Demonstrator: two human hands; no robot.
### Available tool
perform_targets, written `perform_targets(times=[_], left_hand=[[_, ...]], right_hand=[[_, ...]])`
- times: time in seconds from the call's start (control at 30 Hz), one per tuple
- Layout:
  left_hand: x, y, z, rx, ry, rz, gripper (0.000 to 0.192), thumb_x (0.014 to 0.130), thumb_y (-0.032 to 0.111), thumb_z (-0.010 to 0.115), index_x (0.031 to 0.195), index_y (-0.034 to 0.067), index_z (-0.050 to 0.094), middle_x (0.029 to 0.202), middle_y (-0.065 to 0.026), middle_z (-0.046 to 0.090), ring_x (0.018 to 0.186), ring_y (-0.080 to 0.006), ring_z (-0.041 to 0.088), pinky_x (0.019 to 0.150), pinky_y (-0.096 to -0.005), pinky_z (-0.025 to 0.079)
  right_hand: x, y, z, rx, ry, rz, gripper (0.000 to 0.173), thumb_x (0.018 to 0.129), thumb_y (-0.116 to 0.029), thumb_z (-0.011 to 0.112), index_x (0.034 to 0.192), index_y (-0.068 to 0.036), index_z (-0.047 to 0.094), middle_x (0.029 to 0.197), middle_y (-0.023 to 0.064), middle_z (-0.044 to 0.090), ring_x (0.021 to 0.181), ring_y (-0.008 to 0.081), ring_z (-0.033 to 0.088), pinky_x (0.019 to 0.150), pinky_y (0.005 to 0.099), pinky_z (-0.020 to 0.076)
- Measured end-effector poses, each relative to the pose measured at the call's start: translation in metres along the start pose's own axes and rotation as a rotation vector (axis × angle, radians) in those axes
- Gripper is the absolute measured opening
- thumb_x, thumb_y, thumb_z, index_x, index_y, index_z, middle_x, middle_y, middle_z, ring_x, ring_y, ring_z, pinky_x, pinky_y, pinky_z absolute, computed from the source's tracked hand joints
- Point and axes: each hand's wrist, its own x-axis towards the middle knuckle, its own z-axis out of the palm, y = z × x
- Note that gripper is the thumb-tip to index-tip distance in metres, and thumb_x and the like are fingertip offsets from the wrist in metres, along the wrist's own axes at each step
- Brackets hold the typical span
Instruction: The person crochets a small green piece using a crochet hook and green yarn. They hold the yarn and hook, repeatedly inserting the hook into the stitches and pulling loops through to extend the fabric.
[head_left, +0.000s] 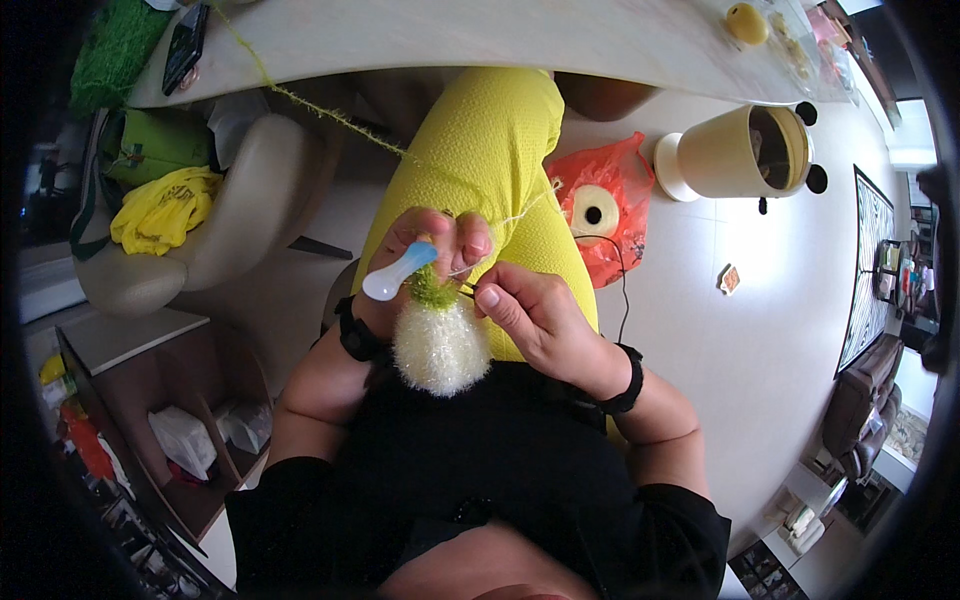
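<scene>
A fuzzy crocheted piece, white below with a green top, hangs over my lap. My left hand grips it by the green end, with yarn running at its fingers. A spoon-shaped plastic handle, blue fading to white, sticks out at those fingers; its far end is hidden. Between thumb and forefinger, my right hand pinches a thin dark tool close to the green part; its kind is unclear. White yarn stretches from my left hand toward a red bag. Green fuzzy yarn crosses from the table to my knee.
The red plastic bag on the floor holds a white yarn cone. Beside it is a cream bin. A marble-look table bears a phone. A chair with bags and an open cabinet stand left.
</scene>
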Motion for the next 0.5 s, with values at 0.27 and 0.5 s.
perform_targets(times=[0.27, 0.5], left_hand=[[0.000, -0.001, 0.002, 0.006, 0.031, 0.002, 0.028, 0.095, 0.025, 0.055, 0.122, 0.019, 0.059, 0.066, 0.0046, 0.054, 0.099, -0.0190, 0.047, 0.091, -0.0313, 0.035], [0.002, -0.002, 0.004, -0.034, 0.042, -0.024, 0.026, 0.095, 0.024, 0.051, 0.119, 0.019, 0.063, 0.069, 0.0024, 0.060, 0.103, -0.0220, 0.048, 0.097, -0.0354, 0.034]], right_hand=[[-0.005, -0.015, -0.011, -0.790, 0.383, -0.481, 0.028, 0.078, -0.026, 0.076, 0.088, -0.005, 0.060, 0.067, 0.0051, 0.058, 0.052, 0.0207, 0.058, 0.046, 0.0309, 0.0445], [-0.004, -0.029, -0.017, -1.194, 0.365, -0.588, 0.031, 0.076, -0.028, 0.078, 0.087, -0.007, 0.060, 0.062, -0.0009, 0.046, 0.049, 0.0125, 0.050, 0.041, 0.0269, 0.0382]])
